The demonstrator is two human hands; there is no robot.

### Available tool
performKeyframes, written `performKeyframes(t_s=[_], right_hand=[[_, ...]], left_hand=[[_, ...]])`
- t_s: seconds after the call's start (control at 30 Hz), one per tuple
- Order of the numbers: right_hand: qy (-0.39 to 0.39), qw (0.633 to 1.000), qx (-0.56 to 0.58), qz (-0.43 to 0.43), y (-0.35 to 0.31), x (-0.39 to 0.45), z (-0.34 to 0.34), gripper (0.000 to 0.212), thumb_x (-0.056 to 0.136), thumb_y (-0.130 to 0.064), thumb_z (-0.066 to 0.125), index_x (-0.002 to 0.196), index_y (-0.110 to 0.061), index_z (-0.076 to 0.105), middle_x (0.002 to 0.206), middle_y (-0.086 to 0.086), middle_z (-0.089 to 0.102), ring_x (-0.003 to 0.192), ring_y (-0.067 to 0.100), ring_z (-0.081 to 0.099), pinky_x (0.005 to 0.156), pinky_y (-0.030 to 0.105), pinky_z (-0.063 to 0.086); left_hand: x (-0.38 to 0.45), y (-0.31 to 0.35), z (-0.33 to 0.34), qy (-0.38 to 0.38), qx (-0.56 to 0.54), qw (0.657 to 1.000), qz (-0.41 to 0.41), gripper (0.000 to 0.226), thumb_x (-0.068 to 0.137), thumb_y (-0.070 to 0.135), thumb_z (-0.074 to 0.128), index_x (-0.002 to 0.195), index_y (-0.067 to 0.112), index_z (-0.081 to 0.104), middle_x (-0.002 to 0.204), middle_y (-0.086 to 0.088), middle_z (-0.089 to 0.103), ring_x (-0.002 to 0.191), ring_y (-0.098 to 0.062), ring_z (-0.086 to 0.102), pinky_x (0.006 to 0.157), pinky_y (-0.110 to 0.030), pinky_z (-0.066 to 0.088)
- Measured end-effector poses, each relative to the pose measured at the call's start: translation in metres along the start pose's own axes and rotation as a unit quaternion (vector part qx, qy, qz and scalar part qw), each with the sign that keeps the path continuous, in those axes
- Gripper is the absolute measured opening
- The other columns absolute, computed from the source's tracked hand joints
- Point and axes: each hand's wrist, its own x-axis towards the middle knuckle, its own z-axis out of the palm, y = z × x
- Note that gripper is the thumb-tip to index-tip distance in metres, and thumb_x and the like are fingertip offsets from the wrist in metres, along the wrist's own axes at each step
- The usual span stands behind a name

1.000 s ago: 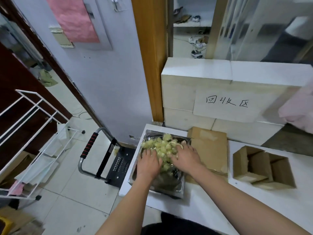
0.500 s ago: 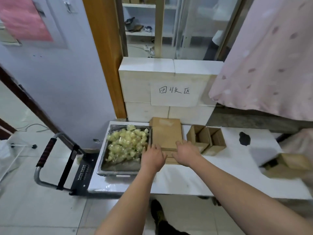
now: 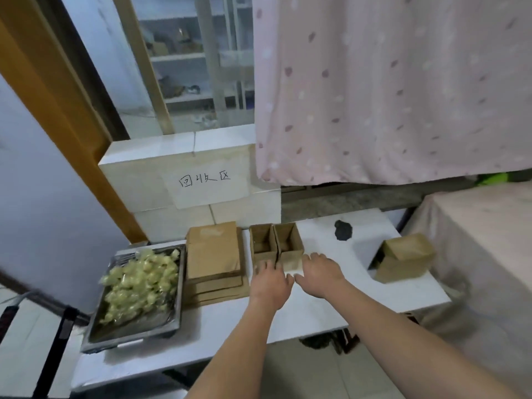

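Item: pair of small open-topped brown cardboard boxes (image 3: 277, 243), set side by side and touching, upright, at the back-centre of a white tabletop (image 3: 331, 309), just in front of a white tiled ledge (image 3: 161, 174). Left hand (image 3: 270, 283): palm down, fingers (image 3: 263, 267) straight and spread, grasping nothing, tips at the near wall of the left box of the pair; whether they actually touch it cannot be told. Right hand (image 3: 319, 276): palm down, fingers (image 3: 313, 259) likewise loose and extended, holding nothing, tips at the near corner of the right box. The two hands lie close together, thumbs nearly meeting. Adjacent, left of the pair: a stack of flat folded brown cardboard sheets (image 3: 213, 254). Further left, at the table's edge: a rectangular steel tray (image 3: 132, 339) holding a heap of pale yellow-green wrapped pieces (image 3: 141, 280), blurred. Right, well apart from the pair: another brown cardboard box (image 3: 403, 260), tilted, flap raised. Between it and the pair: a black blotch (image 3: 343, 230) on the tabletop. On the ledge front: a white paper sheet with handwritten characters (image 3: 205, 182). Above right: a pink spotted curtain (image 3: 388, 96).
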Motion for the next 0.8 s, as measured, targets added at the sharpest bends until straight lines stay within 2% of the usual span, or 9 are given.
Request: performKeyframes(t_s=[0.17, 0.4, 0.6, 0.8], right_hand=[[-0.007, 1.000, 0.006, 0.016, 0.119, -0.004, 0.005, 0.056, 0.098, -0.052, 0.041, 0.135, -0.010, 0.044, 0.131, 0.013, 0.052, 0.120, 0.031, 0.050, 0.092, 0.040, 0.043], [-0.031, 0.999, 0.019, 0.032, 0.248, -0.012, 0.006, 0.055, 0.100, -0.050, 0.039, 0.137, -0.010, 0.043, 0.135, 0.013, 0.052, 0.121, 0.031, 0.051, 0.092, 0.040, 0.045], [-0.035, 0.998, 0.036, 0.038, 0.305, -0.002, 0.008, 0.053, 0.100, -0.047, 0.039, 0.139, -0.011, 0.042, 0.135, 0.015, 0.050, 0.121, 0.032, 0.050, 0.092, 0.039, 0.043], [-0.050, 0.996, 0.043, 0.056, 0.344, 0.019, 0.010, 0.057, 0.099, -0.050, 0.039, 0.141, -0.011, 0.041, 0.140, 0.016, 0.048, 0.125, 0.035, 0.047, 0.101, 0.042, 0.043]], left_hand=[[0.032, 0.109, 0.012, -0.016, 0.003, 1.000, -0.001, 0.052, 0.106, 0.042, 0.026, 0.136, 0.007, 0.050, 0.139, -0.014, 0.050, 0.126, -0.032, 0.047, 0.109, -0.043, 0.035], [0.067, 0.226, 0.025, -0.023, 0.026, 0.999, 0.012, 0.050, 0.106, 0.041, 0.026, 0.138, 0.008, 0.045, 0.139, -0.013, 0.050, 0.128, -0.031, 0.046, 0.109, -0.043, 0.035], [0.094, 0.272, 0.032, -0.043, 0.037, 0.998, 0.023, 0.049, 0.105, 0.041, 0.027, 0.137, 0.009, 0.046, 0.138, -0.012, 0.050, 0.128, -0.029, 0.046, 0.108, -0.042, 0.036], [0.128, 0.288, 0.047, -0.062, 0.029, 0.997, 0.020, 0.048, 0.105, 0.041, 0.027, 0.134, 0.009, 0.047, 0.136, -0.012, 0.051, 0.126, -0.028, 0.047, 0.108, -0.042, 0.037]])
